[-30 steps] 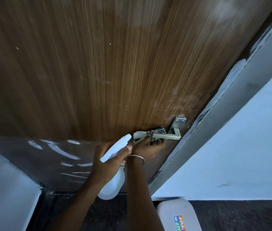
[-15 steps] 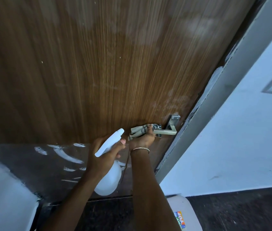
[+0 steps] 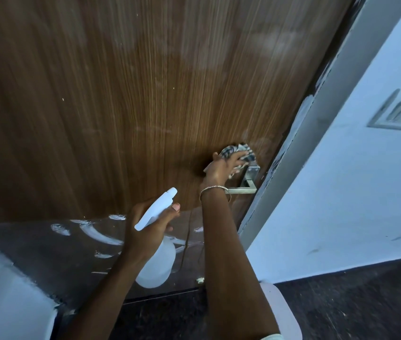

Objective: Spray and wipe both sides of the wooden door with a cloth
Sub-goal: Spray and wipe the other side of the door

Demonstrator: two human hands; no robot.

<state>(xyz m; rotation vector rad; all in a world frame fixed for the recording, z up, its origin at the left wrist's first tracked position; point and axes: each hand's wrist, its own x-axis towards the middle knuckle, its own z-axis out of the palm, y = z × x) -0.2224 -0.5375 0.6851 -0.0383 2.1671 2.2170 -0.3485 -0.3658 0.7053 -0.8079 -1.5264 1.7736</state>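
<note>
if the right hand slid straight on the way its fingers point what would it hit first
Probably the grey door frame, past a strip of bare wooden door; the metal handle sits just below that line.

One door (image 3: 145, 94), one cloth (image 3: 240, 149), one spray bottle (image 3: 156, 266), one handle (image 3: 246, 188).

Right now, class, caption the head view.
Right hand holds cloth against wooden door; left hand grips spray bottle.

A pale wall (image 3: 341, 192) stood right of the grey door frame (image 3: 317, 143), with a switch-and-socket plate (image 3: 400, 112) set in it. Dark speckled floor (image 3: 354, 303) ran along its foot. A white rounded object (image 3: 286, 312) showed near the bottom edge, partly hidden.
</note>
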